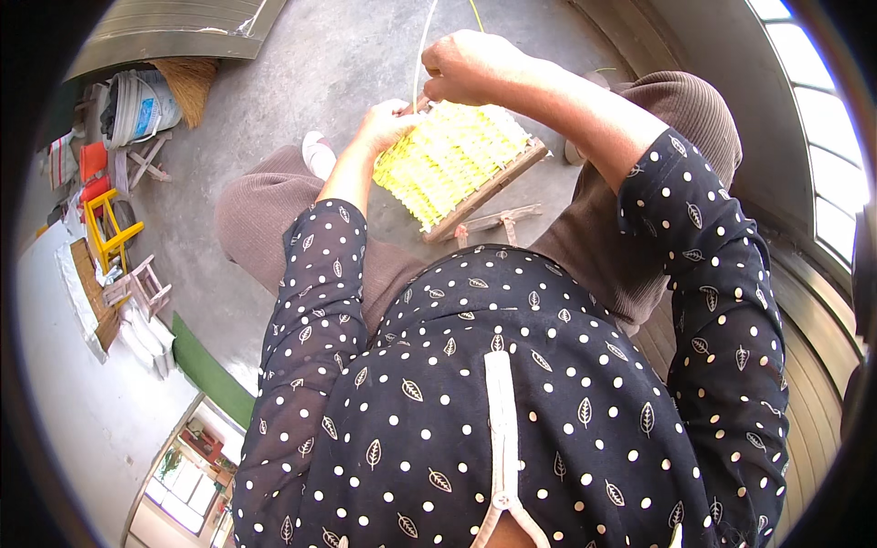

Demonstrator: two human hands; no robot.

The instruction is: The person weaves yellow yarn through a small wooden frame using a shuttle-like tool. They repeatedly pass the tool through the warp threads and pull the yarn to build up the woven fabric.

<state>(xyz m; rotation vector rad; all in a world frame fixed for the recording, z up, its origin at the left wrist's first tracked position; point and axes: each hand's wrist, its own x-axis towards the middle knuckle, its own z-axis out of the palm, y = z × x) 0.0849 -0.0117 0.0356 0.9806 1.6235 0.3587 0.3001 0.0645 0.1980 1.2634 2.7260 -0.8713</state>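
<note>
A woven yellow panel (452, 157) is tilted in front of me, with a dark wooden bar (486, 192) along its near edge. My left hand (390, 127) grips the panel's far left corner, thumb on top, by a piece of brown wood. Above the far edge my right hand (473, 68) is curled with its fingertips together; a thin yellow strand (476, 15) runs to it from the top of the view. What its fingers pinch is mostly hidden. A pale length of strand (423, 58) rises from beside my left thumb and leaves the view at the top.
Below the panel is a wooden rail with short legs (500, 219), between my knees. At left stand a bucket (144, 109), a straw broom (188, 85), a yellow metal frame (109, 229) and a small wooden stool (140, 288). A wall with windows (815, 116) rises at right.
</note>
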